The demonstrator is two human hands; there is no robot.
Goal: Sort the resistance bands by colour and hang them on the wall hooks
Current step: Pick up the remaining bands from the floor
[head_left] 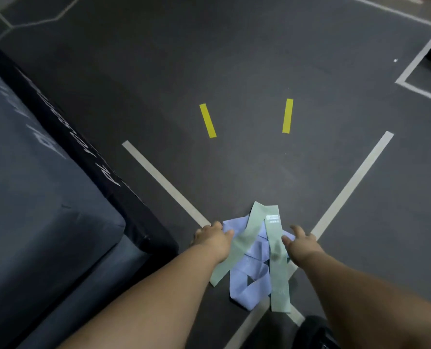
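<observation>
Bands [256,255]: flat green, lilac strips tangled | hands [215,239] [301,244]: spread, either side

Matt, smooth green bands [274,250] and lilac bands [249,273] (rubbery-looking) on dull grey floor [234,71]

The resistance bands [256,258] are piled on the floor [234,71] at six o'clock, where two floor lines [164,182] converge. The left hand [213,241] is set at the pile's nine o'clock edge, the right hand [301,244] at three o'clock. A padded mat [46,197] is placed at nine o'clock. Two short tape strips [207,120] are laid at twelve o'clock, beyond the pile.
</observation>
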